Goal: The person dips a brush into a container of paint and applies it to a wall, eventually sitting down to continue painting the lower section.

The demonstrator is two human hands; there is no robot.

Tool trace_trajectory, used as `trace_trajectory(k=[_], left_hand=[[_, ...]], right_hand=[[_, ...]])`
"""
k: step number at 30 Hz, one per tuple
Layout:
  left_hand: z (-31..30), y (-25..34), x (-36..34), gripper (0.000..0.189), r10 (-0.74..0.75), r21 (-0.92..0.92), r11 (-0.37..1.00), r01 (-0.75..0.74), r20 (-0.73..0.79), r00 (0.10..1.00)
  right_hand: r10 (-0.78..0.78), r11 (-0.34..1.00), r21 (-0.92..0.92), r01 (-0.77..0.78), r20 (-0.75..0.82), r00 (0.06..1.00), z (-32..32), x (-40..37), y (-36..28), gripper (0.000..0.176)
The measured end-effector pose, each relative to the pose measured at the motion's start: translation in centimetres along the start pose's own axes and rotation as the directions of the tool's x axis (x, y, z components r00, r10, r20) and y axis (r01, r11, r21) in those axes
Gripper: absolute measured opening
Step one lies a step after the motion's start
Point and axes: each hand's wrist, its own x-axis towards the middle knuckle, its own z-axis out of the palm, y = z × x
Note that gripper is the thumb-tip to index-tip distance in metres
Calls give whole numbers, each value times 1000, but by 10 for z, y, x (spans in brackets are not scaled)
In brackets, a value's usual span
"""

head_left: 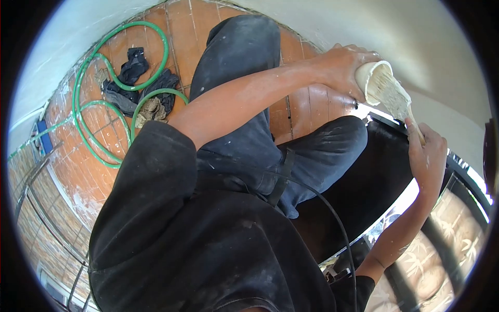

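My left hand [345, 67] is wrapped around a small off-white cup [365, 82], tilted with its mouth to the right and its rim smeared with pale paint. In my right hand [429, 156], the fingers pinch the light handle of a paintbrush [397, 101]. Thick whitish paint coats the brush, whose head lies at the cup's mouth; its far end is partly inside. Both hands are at the upper right, close to the pale wall [426, 57].
A green hose [78, 112] loops over the orange tiled floor [96, 179] at the left, around dark rags [135, 65]. My bent legs [244, 47] rest in the middle. A black surface [358, 182] lies below my right hand, and metal railings [44, 218] stand lower left.
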Motion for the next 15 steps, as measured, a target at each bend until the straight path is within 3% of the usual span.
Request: trace_trajectory(k=[3,5,9,11,15], left_hand=[[-1,0,-1,77,-17,12,1000,17,10,1000],[-1,0,0,77,-30,-1,1000,30,19,999],[-1,-3,2,76,-47,-38,998,48,9,999],[0,-5,3,77,-42,-62,997,42,4,999],[3,-12,3,76,-25,-90,996,25,1,1000]], right_hand=[[42,999,1,-42,34,999,1,0,-3,40],[-11,999,-31,9,-61,998,8,-3,-7,39],[17,990,-138,-19,-16,1000,2,-6,-15,37],[-2,984,-176,-20,-126,992,1,-7,-11,36],[74,990,-117,-85,-97,992,0,-7,-8,36]])
